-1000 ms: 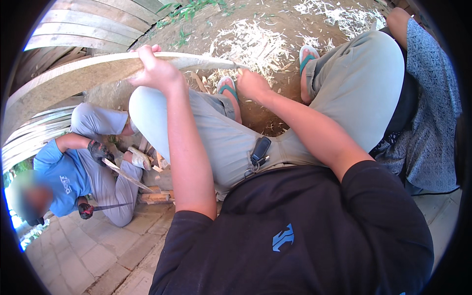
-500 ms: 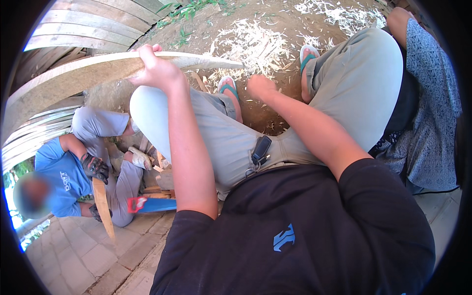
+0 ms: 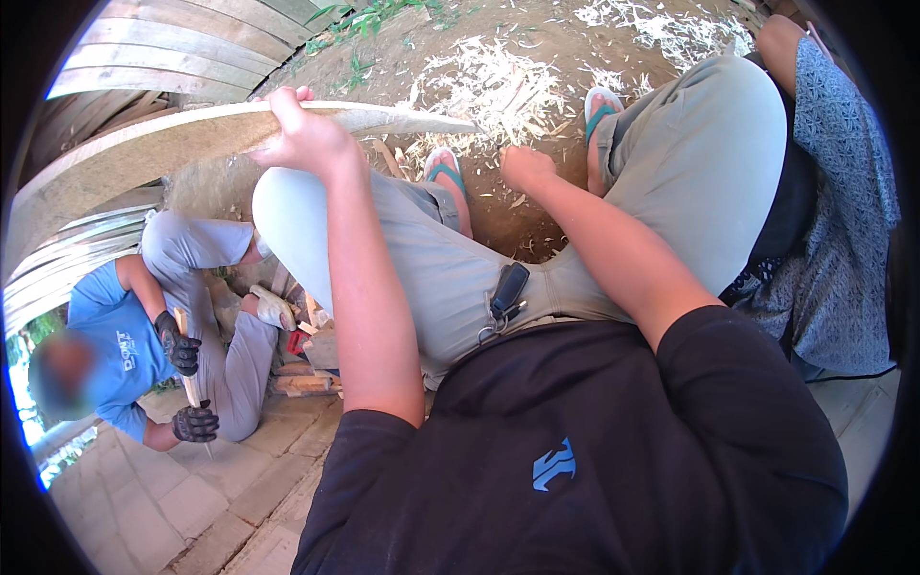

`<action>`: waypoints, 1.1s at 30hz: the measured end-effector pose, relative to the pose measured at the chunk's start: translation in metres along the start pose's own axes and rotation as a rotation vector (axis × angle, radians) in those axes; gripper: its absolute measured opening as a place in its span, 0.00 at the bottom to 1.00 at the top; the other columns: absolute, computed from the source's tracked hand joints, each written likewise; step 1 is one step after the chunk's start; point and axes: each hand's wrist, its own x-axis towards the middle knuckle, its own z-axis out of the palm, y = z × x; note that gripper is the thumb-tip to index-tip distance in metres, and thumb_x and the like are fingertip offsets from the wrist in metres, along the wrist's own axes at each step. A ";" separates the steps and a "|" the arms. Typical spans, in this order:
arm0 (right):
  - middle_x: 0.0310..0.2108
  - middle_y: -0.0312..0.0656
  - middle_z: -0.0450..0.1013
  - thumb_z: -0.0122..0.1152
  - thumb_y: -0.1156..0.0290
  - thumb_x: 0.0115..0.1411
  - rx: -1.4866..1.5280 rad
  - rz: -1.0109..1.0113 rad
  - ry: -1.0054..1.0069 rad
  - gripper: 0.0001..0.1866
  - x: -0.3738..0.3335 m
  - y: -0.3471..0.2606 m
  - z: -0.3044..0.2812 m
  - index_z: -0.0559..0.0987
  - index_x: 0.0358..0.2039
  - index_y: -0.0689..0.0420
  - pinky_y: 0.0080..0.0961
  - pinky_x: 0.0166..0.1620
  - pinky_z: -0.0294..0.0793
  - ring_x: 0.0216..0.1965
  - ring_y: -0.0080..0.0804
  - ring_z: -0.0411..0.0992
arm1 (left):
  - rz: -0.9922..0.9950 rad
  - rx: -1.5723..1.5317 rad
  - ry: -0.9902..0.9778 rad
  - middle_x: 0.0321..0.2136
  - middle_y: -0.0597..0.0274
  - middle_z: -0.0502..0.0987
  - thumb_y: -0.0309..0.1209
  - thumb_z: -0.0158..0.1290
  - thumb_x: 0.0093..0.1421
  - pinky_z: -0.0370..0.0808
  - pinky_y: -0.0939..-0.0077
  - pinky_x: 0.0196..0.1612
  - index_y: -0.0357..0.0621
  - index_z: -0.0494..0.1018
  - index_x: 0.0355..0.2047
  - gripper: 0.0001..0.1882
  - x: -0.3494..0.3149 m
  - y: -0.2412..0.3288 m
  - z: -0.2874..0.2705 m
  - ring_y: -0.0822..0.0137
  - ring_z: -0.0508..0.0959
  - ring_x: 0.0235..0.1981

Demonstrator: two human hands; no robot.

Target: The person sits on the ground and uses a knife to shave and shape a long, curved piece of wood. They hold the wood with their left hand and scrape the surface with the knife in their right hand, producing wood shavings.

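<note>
A long pale wooden plank (image 3: 134,153) crosses the upper left and tapers to a point above the bare ground. My left hand (image 3: 305,136) wraps round it near the tapered part, above my left knee. Just beyond and below the plank's tip, my right hand (image 3: 527,171) is closed, its knuckles curled. What it holds, if anything, is hidden from this view. Pale wood shavings (image 3: 494,91) lie heaped on the soil beyond both hands.
At left a co-worker in a blue shirt (image 3: 110,326) and dark gloves holds a slim wooden piece (image 3: 190,383). Wood offcuts (image 3: 305,383) lie beside them, with a small red part showing. Stacked boards (image 3: 172,48) stand upper left. Another person's patterned cloth (image 3: 843,220) is at right.
My right hand has shifted slightly to the right, while my left hand and the plank stay put. The co-worker has turned the wooden piece and gripped it with both hands. The blue saw has gone from sight.
</note>
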 end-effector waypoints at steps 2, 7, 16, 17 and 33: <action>0.44 0.50 0.80 0.44 0.57 0.70 0.029 0.054 -0.002 0.21 -0.002 -0.004 -0.001 0.79 0.47 0.59 0.48 0.49 0.77 0.46 0.50 0.79 | 0.025 -0.020 -0.016 0.36 0.55 0.70 0.24 0.53 0.52 0.72 0.68 0.39 0.35 0.60 0.48 0.23 -0.003 0.000 0.001 0.66 0.72 0.30; 0.40 0.52 0.80 0.45 0.55 0.69 0.206 -0.077 0.094 0.21 -0.035 -0.060 -0.035 0.80 0.46 0.57 0.48 0.47 0.78 0.43 0.52 0.79 | -0.010 -0.020 -0.004 0.35 0.55 0.70 0.25 0.54 0.52 0.72 0.68 0.39 0.34 0.59 0.50 0.25 -0.002 0.000 -0.006 0.66 0.72 0.30; 0.42 0.53 0.80 0.44 0.58 0.70 0.021 -0.035 0.030 0.18 -0.007 -0.003 -0.005 0.75 0.51 0.55 0.47 0.47 0.76 0.45 0.53 0.78 | 0.003 -0.019 0.004 0.36 0.55 0.70 0.24 0.54 0.53 0.72 0.69 0.38 0.33 0.59 0.50 0.25 -0.001 0.003 0.003 0.66 0.72 0.30; 0.44 0.52 0.80 0.45 0.60 0.69 -0.106 0.029 -0.073 0.18 0.006 0.019 0.007 0.76 0.52 0.54 0.45 0.49 0.77 0.47 0.51 0.78 | -0.012 -0.021 0.003 0.36 0.55 0.70 0.24 0.54 0.53 0.72 0.69 0.38 0.33 0.59 0.50 0.25 -0.003 0.002 0.005 0.66 0.72 0.30; 0.42 0.54 0.79 0.44 0.57 0.71 0.217 -0.145 0.177 0.21 -0.020 -0.036 -0.017 0.70 0.59 0.52 0.49 0.46 0.76 0.45 0.55 0.77 | -0.019 -0.018 0.020 0.38 0.54 0.70 0.26 0.55 0.53 0.73 0.67 0.40 0.33 0.56 0.52 0.28 0.002 0.001 -0.004 0.66 0.73 0.32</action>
